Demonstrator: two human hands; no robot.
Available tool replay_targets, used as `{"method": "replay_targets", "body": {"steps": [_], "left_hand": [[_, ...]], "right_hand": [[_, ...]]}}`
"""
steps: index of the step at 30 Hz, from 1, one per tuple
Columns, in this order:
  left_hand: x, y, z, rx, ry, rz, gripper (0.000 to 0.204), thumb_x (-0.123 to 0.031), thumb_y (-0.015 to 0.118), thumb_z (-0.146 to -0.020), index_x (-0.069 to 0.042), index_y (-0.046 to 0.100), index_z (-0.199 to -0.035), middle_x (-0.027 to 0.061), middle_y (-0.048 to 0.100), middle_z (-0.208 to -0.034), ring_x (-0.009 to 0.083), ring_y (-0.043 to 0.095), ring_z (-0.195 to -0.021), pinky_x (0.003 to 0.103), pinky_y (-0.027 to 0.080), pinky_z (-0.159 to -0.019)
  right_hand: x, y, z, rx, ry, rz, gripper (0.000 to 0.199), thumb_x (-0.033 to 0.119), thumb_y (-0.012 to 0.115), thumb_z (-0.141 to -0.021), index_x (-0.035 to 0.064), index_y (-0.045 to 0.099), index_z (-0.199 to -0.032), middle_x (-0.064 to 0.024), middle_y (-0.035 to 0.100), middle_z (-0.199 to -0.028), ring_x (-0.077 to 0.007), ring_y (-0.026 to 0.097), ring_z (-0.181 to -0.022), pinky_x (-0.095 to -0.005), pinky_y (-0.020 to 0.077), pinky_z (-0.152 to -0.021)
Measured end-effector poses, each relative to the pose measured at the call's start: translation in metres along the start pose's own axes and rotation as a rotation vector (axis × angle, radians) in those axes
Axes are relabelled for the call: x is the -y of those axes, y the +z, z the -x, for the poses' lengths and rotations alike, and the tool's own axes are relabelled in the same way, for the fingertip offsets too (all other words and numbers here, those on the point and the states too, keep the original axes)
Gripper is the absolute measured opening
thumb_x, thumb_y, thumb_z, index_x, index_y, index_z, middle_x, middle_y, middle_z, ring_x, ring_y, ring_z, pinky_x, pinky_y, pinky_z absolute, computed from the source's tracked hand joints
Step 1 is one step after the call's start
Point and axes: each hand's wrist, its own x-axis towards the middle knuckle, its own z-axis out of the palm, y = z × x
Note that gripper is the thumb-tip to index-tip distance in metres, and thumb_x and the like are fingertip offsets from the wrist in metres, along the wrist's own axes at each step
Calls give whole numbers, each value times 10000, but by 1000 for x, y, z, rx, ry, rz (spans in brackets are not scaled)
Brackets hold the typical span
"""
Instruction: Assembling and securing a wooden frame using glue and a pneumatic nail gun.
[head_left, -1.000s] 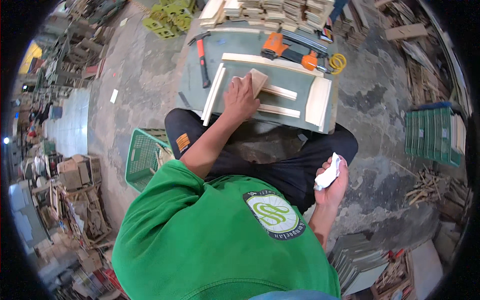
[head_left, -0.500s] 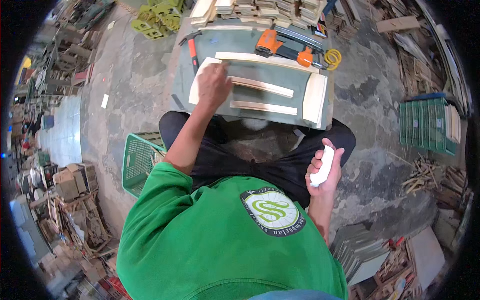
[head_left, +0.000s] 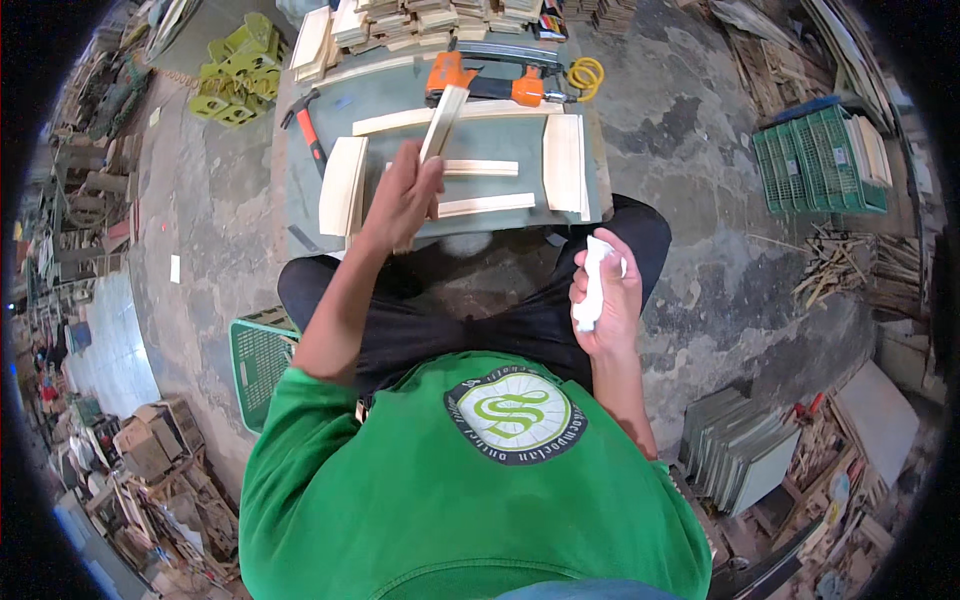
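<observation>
- Currently we count the work as at the laying-out stage: parts set in place on the grey-green bench (head_left: 500, 139), none plainly joined.
- Our left hand (head_left: 405, 200) pinches a narrow wooden strip (head_left: 443, 122) between thumb and fingers. The strip slants up and away over the bench, its far end overlapping the long rail (head_left: 390, 122) in our view; we cannot tell whether the two touch.
- Our right hand (head_left: 612, 295), off the bench above the right knee, has its fingers curled round a white object (head_left: 596, 280). Bottle or wad, we cannot tell; nor whether anything has been put on the wood from it.
- Done, as far as we see: left board (head_left: 343, 185) and right board (head_left: 565, 162) lie at opposite ends, the rail along the far side, its ends close to both. Contact at those corners is unclear.
- Between the boards lie an upper slat (head_left: 482, 168) and a lower slat (head_left: 490, 205), roughly parallel and apart from each other.
- Left over, by our judgement: the pinched strip has no place on the bench, and fastening looks undone. The orange nail gun (head_left: 450, 75) and hammer (head_left: 313, 135) lie unheld.
- Beyond them, piled wood pieces (head_left: 430, 20) at the far edge.
</observation>
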Motion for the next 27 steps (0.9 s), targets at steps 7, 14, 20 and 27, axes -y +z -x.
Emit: {"method": "replay_targets", "body": {"steps": [7, 14, 20, 27], "left_hand": [[-10, 36, 82, 189, 17, 684, 419, -310, 538, -1031, -18, 549, -1331, 64, 656, -1111, 140, 606, -1027, 304, 482, -902], [-29, 45, 109, 344, 195, 542, 459, -222, 619, -996, -2, 493, -1379, 60, 654, -1152, 129, 605, -1076, 313, 491, -933], [-30, 46, 114, 369, 199, 528, 436, -252, 630, -991, -8, 514, -1333, 45, 653, -1114, 98, 611, -989, 273, 521, -824], [-29, 44, 112, 388, 216, 498, 400, -246, 628, -991, -7, 528, -1296, 42, 664, -1054, 83, 619, -915, 247, 515, -747]], "right_hand": [[9, 44, -4, 95, -110, 195, 325, 194, 747, -906, -9, 615, -1123, -96, 676, -837, -133, 633, -619, -260, 519, -514], [27, 88, 9, 310, -569, 674, 241, 121, 798, -845, -17, 683, -1004, -87, 698, -861, -120, 657, -740, -252, 517, -633], [35, 104, 12, 421, -850, 777, 215, 87, 809, -795, -4, 707, -961, -126, 707, -854, -209, 692, -736, -282, 526, -649], [36, 101, 15, 430, -911, 781, 207, 85, 815, -784, -13, 702, -929, -128, 686, -792, -205, 662, -687, -279, 501, -609]]}}
